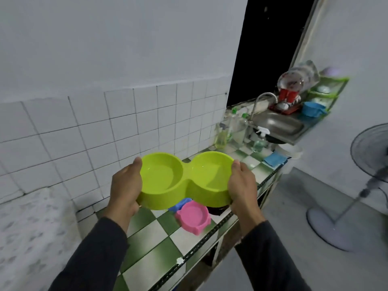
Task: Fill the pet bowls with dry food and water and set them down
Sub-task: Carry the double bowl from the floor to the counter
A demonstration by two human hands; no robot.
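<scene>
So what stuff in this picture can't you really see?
Head view only:
- Dark thing under the green double bowl: the bowl and right hand cover most of it.
- Blue thing behind the pink bowl: mostly hidden by both bowls.
- Left hand fingers: tucked under the green bowl.
- Dishes on the rack: blurred.
- Fan: cut off by the right edge.
- Dark doorway: too dark.

Both hands (126, 185) (243, 185) grip the green double bowl (184, 179).
</scene>
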